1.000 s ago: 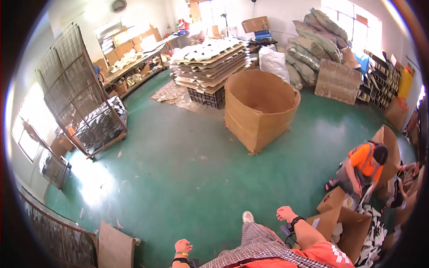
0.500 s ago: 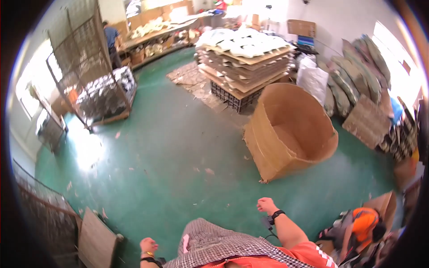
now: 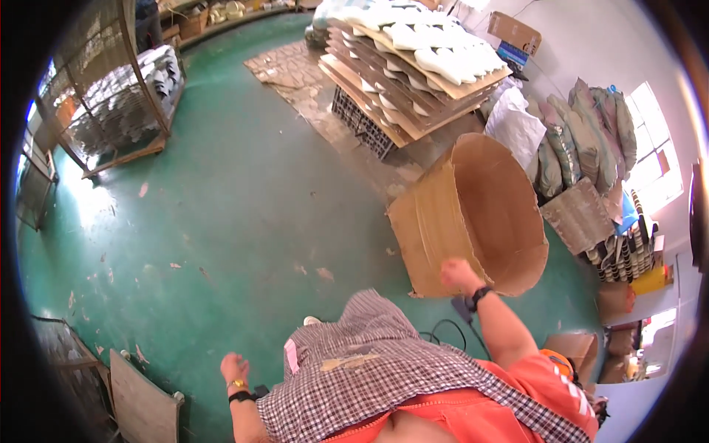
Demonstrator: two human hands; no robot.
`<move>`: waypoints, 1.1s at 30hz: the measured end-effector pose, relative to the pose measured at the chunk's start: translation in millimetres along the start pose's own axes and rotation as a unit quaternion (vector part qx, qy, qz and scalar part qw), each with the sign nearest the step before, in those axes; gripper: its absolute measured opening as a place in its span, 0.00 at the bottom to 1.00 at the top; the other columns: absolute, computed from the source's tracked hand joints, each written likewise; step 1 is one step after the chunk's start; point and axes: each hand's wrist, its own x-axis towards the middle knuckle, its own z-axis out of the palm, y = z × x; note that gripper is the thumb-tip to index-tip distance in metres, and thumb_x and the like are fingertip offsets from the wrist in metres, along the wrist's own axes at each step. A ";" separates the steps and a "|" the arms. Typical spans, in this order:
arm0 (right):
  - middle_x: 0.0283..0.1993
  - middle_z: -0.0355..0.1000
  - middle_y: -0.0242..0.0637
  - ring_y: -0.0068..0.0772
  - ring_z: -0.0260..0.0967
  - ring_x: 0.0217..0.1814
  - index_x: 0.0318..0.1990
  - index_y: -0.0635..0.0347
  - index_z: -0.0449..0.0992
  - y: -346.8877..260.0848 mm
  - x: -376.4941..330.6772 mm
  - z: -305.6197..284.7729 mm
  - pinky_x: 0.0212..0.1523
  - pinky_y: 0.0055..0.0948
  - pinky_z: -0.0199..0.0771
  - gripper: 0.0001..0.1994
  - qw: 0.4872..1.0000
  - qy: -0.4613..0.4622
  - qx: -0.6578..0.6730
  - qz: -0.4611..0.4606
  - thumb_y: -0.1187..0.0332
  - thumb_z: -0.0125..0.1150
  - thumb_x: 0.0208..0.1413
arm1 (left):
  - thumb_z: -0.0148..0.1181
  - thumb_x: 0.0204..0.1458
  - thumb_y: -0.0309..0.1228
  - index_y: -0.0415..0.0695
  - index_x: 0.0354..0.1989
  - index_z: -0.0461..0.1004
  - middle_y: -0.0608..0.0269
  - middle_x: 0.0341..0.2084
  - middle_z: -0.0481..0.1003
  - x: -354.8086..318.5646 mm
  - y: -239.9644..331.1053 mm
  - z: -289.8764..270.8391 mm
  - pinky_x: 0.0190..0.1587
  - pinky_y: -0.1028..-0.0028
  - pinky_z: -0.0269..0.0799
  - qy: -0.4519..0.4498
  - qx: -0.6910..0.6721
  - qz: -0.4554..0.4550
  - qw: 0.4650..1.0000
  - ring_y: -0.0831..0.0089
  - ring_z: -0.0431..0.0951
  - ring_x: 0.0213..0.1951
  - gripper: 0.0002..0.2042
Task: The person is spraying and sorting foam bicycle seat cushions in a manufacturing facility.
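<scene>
My left hand point(image 3: 235, 369) hangs beside the checked apron point(image 3: 354, 369), its fingers curled in with nothing seen in them. A yellow bracelet and a black band circle that wrist. Out in front, my right hand point(image 3: 461, 277) is closed in a loose fist, with no object showing. It overlaps the near side of the big brown cardboard bin point(image 3: 428, 229) in the picture; whether it touches cannot be told. The bin is open-topped and tilted in view. A black strap with a small dark device point(image 3: 465, 306) and a cable sits at my right wrist.
Beyond the bin, white moulded pieces point(image 3: 432, 55) lie on stacked boards point(image 3: 391, 96) over a black crate point(image 3: 362, 122). A mesh rack point(image 3: 111, 88) stands far left. Filled sacks point(image 3: 583, 140) lean at the right wall. A board point(image 3: 144, 399) stands near left. A person point(image 3: 148, 26) is partly visible behind the rack.
My view has turned and tipped downward, so the bin appears closer. My right arm has risen and reaches farther forward. My left hand appears higher in the picture.
</scene>
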 end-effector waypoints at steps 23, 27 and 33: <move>0.26 0.68 0.47 0.39 0.67 0.16 0.64 0.46 0.38 -330.5 520.2 -3.2 0.13 0.36 0.66 0.36 0.983 -0.003 -0.166 0.083 0.76 0.46 0.46 | 0.52 0.50 0.36 0.47 0.46 0.67 0.62 0.35 0.71 -19.9 63.2 177.2 0.27 0.71 0.71 0.175 -0.006 -0.119 0.977 0.67 0.72 0.27 0.15; 0.23 0.68 0.44 0.37 0.68 0.15 0.64 0.50 0.41 -347.9 546.3 6.0 0.11 0.35 0.65 0.37 0.963 -0.017 -0.254 0.084 0.77 0.47 0.44 | 0.53 0.50 0.35 0.47 0.47 0.67 0.64 0.34 0.72 -2.7 170.0 249.6 0.28 0.74 0.69 0.177 0.019 -0.071 0.981 0.71 0.72 0.26 0.15; 0.20 0.66 0.41 0.34 0.65 0.13 0.59 0.52 0.50 -362.5 557.2 62.5 0.09 0.30 0.58 0.27 0.961 -0.094 -0.248 0.074 0.70 0.45 0.49 | 0.52 0.51 0.35 0.47 0.48 0.66 0.63 0.34 0.71 37.5 223.4 276.8 0.29 0.71 0.70 0.151 0.050 -0.048 0.986 0.67 0.74 0.28 0.16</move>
